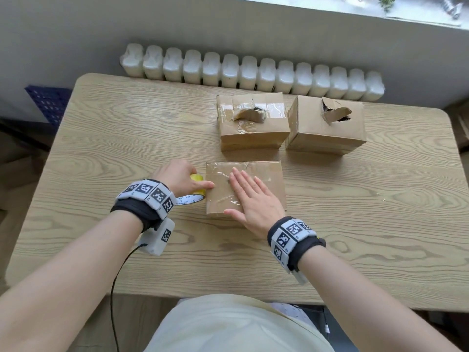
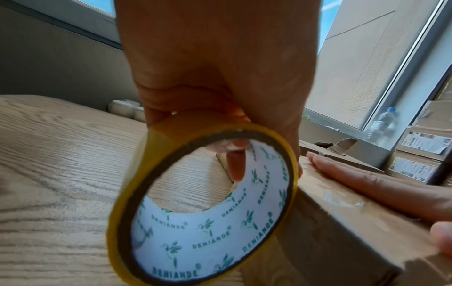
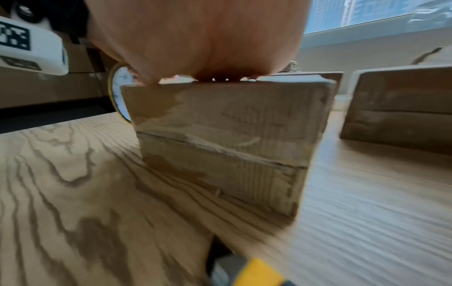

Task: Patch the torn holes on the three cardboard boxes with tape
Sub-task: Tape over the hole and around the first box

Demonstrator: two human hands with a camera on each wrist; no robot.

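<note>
The near cardboard box lies in front of me with clear tape shining across its top. My right hand presses flat on that top, fingers straight. My left hand grips the yellow tape roll against the box's left side, forefinger stretched onto the top edge. In the left wrist view the roll stands on edge beside the box. Two more boxes stand behind: the middle one has a torn flap with some tape, the right one has an open torn hole.
The wooden table runs wide to the left and front. A white radiator lines the wall behind it. A blue crate sits on the floor at far left. A cable hangs from my left wrist.
</note>
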